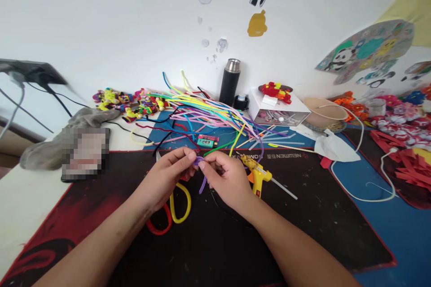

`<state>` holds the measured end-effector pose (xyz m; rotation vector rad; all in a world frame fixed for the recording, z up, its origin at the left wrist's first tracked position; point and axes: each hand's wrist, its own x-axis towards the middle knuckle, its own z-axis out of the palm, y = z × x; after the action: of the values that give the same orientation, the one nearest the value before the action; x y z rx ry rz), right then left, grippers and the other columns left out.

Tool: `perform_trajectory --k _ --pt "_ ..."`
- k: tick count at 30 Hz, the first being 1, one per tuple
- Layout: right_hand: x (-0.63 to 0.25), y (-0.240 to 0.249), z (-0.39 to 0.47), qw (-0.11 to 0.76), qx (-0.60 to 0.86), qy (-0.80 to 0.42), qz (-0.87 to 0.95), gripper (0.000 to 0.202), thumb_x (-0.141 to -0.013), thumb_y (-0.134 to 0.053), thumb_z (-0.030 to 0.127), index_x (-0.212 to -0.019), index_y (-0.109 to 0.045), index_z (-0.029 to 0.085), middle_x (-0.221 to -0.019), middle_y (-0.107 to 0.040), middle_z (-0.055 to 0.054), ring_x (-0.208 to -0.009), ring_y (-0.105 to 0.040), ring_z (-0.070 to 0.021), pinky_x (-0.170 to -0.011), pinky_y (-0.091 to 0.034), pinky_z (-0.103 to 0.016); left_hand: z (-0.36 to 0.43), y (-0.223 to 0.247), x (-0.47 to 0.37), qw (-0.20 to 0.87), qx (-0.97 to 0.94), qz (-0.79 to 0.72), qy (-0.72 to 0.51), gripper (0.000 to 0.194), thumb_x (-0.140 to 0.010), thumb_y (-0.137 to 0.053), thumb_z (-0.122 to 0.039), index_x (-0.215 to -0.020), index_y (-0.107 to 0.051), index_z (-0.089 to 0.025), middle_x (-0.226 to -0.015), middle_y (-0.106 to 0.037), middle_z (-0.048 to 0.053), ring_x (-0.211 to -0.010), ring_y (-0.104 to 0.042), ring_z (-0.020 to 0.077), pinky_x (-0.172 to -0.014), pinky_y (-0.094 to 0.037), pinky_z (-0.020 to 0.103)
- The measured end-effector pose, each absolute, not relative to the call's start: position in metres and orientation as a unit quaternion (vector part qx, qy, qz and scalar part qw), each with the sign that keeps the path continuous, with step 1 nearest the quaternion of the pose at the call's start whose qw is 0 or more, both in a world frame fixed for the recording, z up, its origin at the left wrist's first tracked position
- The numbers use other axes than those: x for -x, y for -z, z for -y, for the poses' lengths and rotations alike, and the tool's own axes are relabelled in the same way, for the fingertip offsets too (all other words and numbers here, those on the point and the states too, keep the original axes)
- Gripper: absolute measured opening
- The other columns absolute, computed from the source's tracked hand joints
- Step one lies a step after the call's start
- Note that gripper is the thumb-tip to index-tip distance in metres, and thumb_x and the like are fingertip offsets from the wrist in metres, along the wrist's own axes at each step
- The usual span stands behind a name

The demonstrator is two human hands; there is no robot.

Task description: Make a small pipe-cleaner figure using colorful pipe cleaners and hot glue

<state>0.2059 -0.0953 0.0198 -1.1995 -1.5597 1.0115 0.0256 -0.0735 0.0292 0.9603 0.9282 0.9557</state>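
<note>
Between both hands is a purple pipe cleaner (202,185), bent up at the fingertips with one end hanging down. My left hand (177,168) pinches it between thumb and index finger. From the other side my right hand (229,177) grips it too, its fingers curled. Partly under my left hand lie scissors with one red and one yellow handle loop (182,220). A yellow hot glue gun (258,178) with a clear glue stick in its back rests just right of my right hand.
Behind the hands is a heap of coloured pipe cleaners (202,114), with a black thermos (230,81) beyond. A white box (276,110) stands right of it. At left lies a phone (85,154); a white cable (363,198) loops at right. A dark mat (215,251) covers the front.
</note>
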Motion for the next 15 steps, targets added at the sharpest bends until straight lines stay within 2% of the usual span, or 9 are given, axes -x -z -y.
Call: perform_trajectory --k 6,15 --pt "-0.2056 -0.0207 0.0965 0.447 0.484 -0.383 0.647 0.019 -0.1 -0.065 0.036 -0.087 -0.071 0.023 -0.06 -0.058 0.004 -0.054 -0.054 -0.0128 -0.054 -0.042 -0.026 0.0715 -0.0277 -0.024 0.677 -0.427 -0.428 -0.42 0.045 -0.075 -0.093 -0.057 -0.075 -0.071 -0.018 -0.072 -0.063 0.001 -0.066 -0.052 0.0145 -0.062 -0.042 0.026" --pt "-0.2052 -0.0198 0.0961 0.442 0.486 -0.395 0.642 0.02 -0.1 -0.064 0.037 -0.089 -0.071 0.022 -0.06 -0.058 0.004 -0.054 -0.053 -0.0131 -0.054 -0.042 -0.026 0.0704 -0.0265 -0.0223 0.647 -0.468 -0.432 -0.42 0.044 -0.083 -0.088 -0.057 -0.075 -0.072 -0.017 -0.07 -0.061 0.001 -0.064 -0.05 0.013 -0.062 -0.042 0.024"
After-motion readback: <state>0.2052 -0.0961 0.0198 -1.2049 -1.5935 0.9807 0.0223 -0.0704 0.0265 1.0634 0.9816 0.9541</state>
